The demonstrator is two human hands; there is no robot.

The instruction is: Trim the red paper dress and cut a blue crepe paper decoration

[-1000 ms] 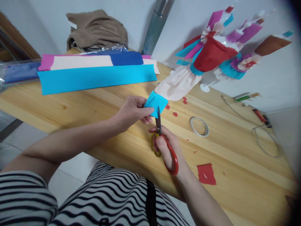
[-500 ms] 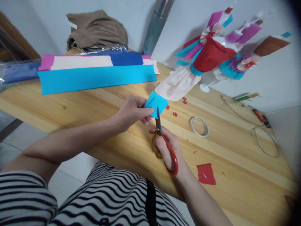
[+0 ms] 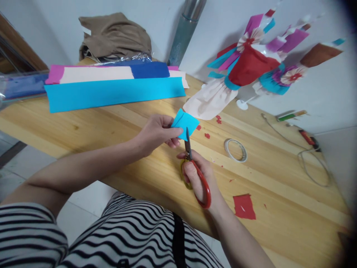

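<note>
My left hand (image 3: pixel 160 133) pinches a small folded piece of blue paper (image 3: pixel 189 121) by its left side, thumb on top. In my right hand (image 3: pixel 199 173) is a pair of scissors (image 3: pixel 206 191) with one red and one yellow handle loop. The dark blades point away from me and meet the lower edge of the blue piece, one blade lying over it. Just beyond the blue piece lies the pale skirt (image 3: pixel 210 100) of a paper doll with a red top (image 3: pixel 248 70).
Folded paper strips, the nearest a long blue one (image 3: pixel 117 95), lie at the back left. On the right are a tape roll (image 3: pixel 236 150), a red paper square (image 3: pixel 244 206), small red cutouts (image 3: pixel 207 136) and a cable (image 3: pixel 302 163). A bottle (image 3: pixel 182 37) stands by the wall.
</note>
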